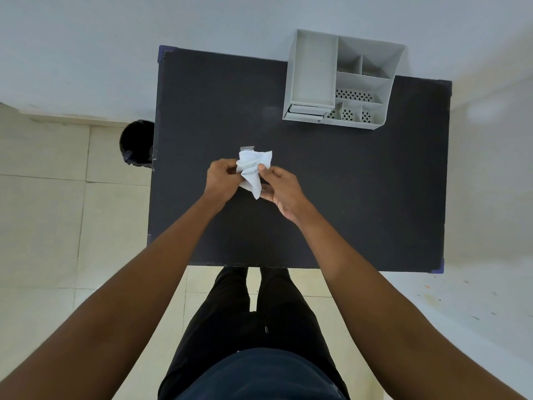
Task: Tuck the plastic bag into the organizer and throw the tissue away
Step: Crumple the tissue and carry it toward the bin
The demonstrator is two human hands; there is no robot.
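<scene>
Both hands hold a crumpled white sheet [252, 170] just above the middle of the black table [360, 183]; whether it is the tissue or the plastic bag I cannot tell. My left hand [220, 180] pinches its left side and my right hand [278, 187] pinches its right side with thumb on top. A small grey-clear scrap [248, 147] shows just behind the sheet. The grey organizer [314, 67], with several compartments, stands at the table's far right. A black bin [136, 142] sits on the floor by the table's left edge.
A white wall runs behind the table. Beige floor tiles lie to the left and in front. My legs in dark trousers stand at the table's near edge.
</scene>
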